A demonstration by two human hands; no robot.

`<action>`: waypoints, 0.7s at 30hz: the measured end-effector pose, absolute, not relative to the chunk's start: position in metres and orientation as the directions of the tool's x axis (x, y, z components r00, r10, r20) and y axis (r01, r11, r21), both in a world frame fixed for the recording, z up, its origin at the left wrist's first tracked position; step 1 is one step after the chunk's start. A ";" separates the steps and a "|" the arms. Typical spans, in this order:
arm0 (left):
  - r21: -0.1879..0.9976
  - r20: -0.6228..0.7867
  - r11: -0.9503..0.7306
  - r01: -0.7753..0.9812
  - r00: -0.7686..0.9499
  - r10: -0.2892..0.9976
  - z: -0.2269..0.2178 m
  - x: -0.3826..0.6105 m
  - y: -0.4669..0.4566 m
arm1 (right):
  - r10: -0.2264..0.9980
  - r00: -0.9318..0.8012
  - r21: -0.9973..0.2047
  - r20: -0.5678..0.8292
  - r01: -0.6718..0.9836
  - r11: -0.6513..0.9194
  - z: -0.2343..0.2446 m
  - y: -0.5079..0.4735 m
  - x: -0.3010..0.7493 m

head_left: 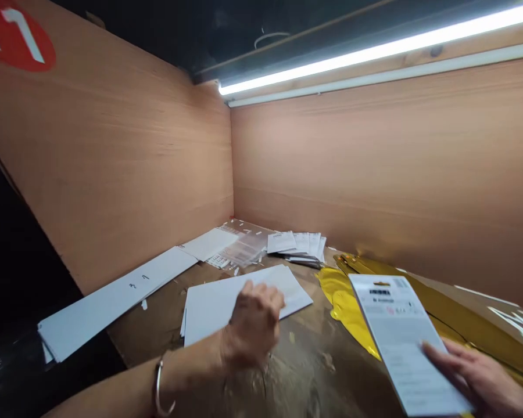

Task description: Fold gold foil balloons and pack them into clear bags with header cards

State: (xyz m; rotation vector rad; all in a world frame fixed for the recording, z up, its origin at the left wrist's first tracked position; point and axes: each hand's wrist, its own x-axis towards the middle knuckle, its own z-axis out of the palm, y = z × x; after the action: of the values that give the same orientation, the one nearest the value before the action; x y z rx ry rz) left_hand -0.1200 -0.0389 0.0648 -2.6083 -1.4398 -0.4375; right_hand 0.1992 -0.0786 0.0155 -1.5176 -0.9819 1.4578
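My right hand (pixel 483 368) grips a white printed card (pixel 405 342) with a hang hole at its top. The thumb lies on the card's printed face and the fingers are mostly behind it. My left hand (pixel 255 325), with a bracelet on the wrist, is curled closed and slightly blurred. Whether anything is inside its fingers is hidden. It is over the near part of a stack of white sheets (pixel 218 305) on the brown worktop (pixel 314 360). Between the stack and the card lies glossy yellow material (pixel 346 310), its kind unclear.
Long white sheets (pixel 122 299) run along the left panel (pixel 135 157). Clear plastic pieces (pixel 248 247) and a small pile of printed white cards (pixel 294 244) lie near the back corner. A brown-gold glossy strip (pixel 444 307) stretches right. A lit tube (pixel 375 49) hangs above.
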 end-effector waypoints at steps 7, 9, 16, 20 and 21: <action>-0.017 0.155 -0.714 0.700 0.707 0.689 -0.019 -0.069 -0.137 | 0.913 -0.078 -0.912 -0.400 0.135 -0.388 0.008 -0.087 0.194; 0.043 0.198 -0.731 0.681 0.711 0.675 -0.024 -0.072 -0.148 | 0.886 -0.064 -0.870 -0.460 0.234 -0.435 -0.004 -0.090 0.186; 0.059 0.311 -0.415 0.908 0.378 0.872 -0.017 -0.124 -0.151 | 0.871 -0.149 -0.835 -0.469 0.396 -0.382 -0.025 -0.096 0.180; 0.058 0.356 -0.428 0.902 0.382 0.853 -0.037 -0.144 -0.166 | 0.878 -0.178 -0.811 -0.444 0.496 -0.310 -0.026 -0.097 0.165; 0.096 0.396 -0.417 0.904 0.350 0.849 -0.043 -0.148 -0.175 | 0.879 -0.190 -0.806 -0.437 0.517 -0.288 -0.026 -0.097 0.160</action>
State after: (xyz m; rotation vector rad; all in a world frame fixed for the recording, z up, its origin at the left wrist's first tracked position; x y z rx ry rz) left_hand -0.1479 -0.1752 -0.0434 -2.4630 -1.6113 -0.5904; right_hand 0.1597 -0.0968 -0.0256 -1.7349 -1.6172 1.4719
